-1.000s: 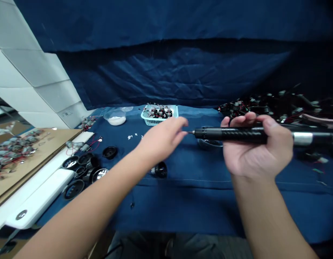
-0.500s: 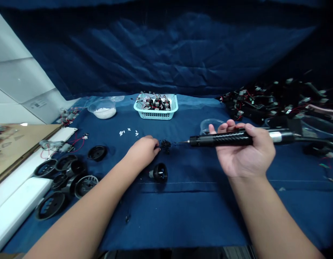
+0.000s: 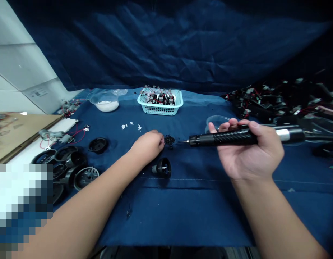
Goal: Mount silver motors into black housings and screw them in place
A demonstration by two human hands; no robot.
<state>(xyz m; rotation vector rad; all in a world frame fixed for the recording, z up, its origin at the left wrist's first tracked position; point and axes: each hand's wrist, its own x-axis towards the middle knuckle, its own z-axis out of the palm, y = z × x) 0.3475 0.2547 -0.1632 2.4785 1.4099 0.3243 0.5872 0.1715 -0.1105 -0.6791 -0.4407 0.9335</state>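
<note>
Right hand (image 3: 249,158) holds black screwdriver (image 3: 228,138) (bit (image 3: 183,141) near black pieces (image 3: 170,141)).

The worktop (image 3: 204,212) is carrying a dark-blue cover cloth (image 3: 144,230), with a stitched seam (image 3: 198,179) running across it between 6 and 4 o'clock. A dark-blue curtain (image 3: 182,46) is hanging behind, spanning 11 to 2 o'clock. Light is catching its creases near 12 o'clock; deep shadow is filling the 2 o'clock corner. White panels (image 3: 15,64) are standing at 10 o'clock, meeting along visible joints. A brown board (image 3: 34,131) is lying flat at 9 o'clock. Pixel blocks are masking the 8 o'clock corner.
</note>
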